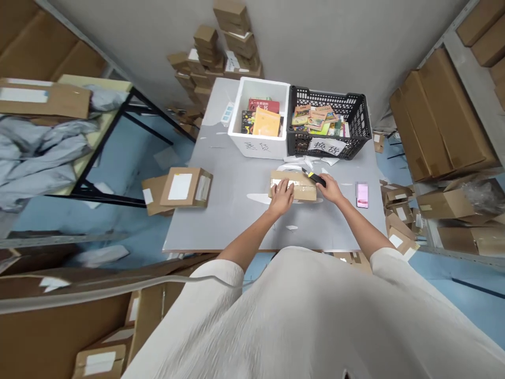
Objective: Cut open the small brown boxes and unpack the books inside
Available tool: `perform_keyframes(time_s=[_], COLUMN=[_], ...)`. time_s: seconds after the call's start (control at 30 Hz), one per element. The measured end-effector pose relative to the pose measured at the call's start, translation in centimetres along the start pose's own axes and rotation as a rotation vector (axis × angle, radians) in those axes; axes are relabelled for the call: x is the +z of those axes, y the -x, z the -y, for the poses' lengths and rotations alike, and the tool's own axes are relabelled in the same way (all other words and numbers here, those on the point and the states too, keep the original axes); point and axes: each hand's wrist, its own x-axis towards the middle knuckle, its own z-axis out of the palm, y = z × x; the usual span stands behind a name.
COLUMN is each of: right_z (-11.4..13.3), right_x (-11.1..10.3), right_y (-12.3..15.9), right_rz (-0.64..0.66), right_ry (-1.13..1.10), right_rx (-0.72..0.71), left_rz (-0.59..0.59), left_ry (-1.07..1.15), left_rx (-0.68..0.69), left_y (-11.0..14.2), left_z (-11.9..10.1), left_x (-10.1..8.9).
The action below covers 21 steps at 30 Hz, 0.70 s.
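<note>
A small taped cardboard box [304, 188] lies on the grey table in front of me. My left hand [282, 196] rests on its left part, fingers spread over the top. Wrapped in my right hand [330, 188] is a black and yellow utility knife [314, 177], which points left above the box's far right edge. Whether the blade touches the box I cannot tell. White paper scraps [295, 162] lie just behind the box.
On the table [232, 221], a white foam bin [258, 145] and a black plastic crate [327, 145] hold books. A phone [362, 195] lies at the right. Two cardboard boxes [185, 187] stand by the left edge. Shelves with cartons [442, 116] flank the right side.
</note>
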Motion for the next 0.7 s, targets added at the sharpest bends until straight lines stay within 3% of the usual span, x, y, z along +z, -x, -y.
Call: perform_keyframes(time_s=[0.13, 0.27, 0.47, 0.7], right_z=[2.3, 3.6, 4.4, 4.8], right_x=[1.5, 2.0, 1.4, 1.4], right_y=[-3.2, -3.3, -1.1, 3.7], right_rz=[0.09, 0.13, 0.134, 0.039], right_ry=[-0.01, 0.042, 0.083, 0.06], right_rx=[-0.06, -0.031, 0.055, 0.13], left_rz=[0.011, 0.084, 0.085, 0.062], left_ry=[-0.02, -0.017, -0.039, 0.007], left_rx=[-0.025, -0.037, -0.105, -0.131], left_y=[3.0, 3.9, 3.6, 2.2], left_z=[0.4, 0.4, -0.2, -0.1], left_x=[-1.0, -1.7, -2.2, -1.4])
